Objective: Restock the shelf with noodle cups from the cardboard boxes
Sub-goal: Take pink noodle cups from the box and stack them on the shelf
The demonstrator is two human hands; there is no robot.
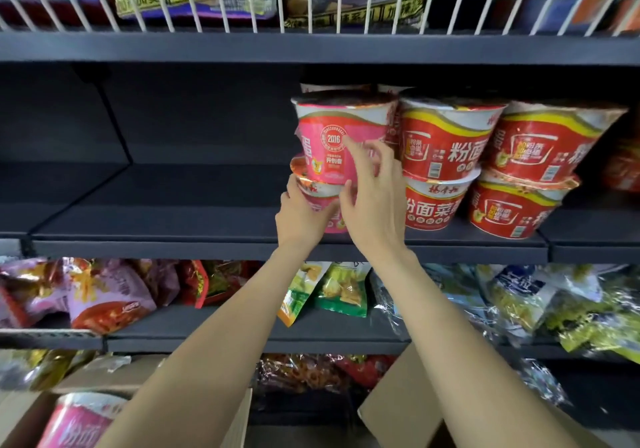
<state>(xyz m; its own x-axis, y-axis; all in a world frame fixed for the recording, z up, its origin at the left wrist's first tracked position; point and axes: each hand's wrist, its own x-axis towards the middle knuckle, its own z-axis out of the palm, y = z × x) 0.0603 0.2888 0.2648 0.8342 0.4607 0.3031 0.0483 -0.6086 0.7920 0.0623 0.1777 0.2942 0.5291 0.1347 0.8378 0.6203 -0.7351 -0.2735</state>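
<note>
Two pink noodle cups stand stacked on the dark middle shelf (156, 236). My right hand (372, 198) has its fingers spread on the front of the upper pink cup (332, 135). My left hand (301, 219) wraps the left side of the lower pink cup (323, 205), most of which is hidden behind both hands. Right of them stand red noodle cups (446, 142), stacked two high. At the bottom left, an open cardboard box (27, 413) holds another pink cup (76, 420). A second box's flap (401, 402) shows under my right forearm.
The left half of the middle shelf holds nothing. Above, a white wire rail (311, 7) fronts a shelf of packaged noodles. Below, snack bags (104, 295) fill the lower shelves. More red cups sit at the far right edge (623, 167).
</note>
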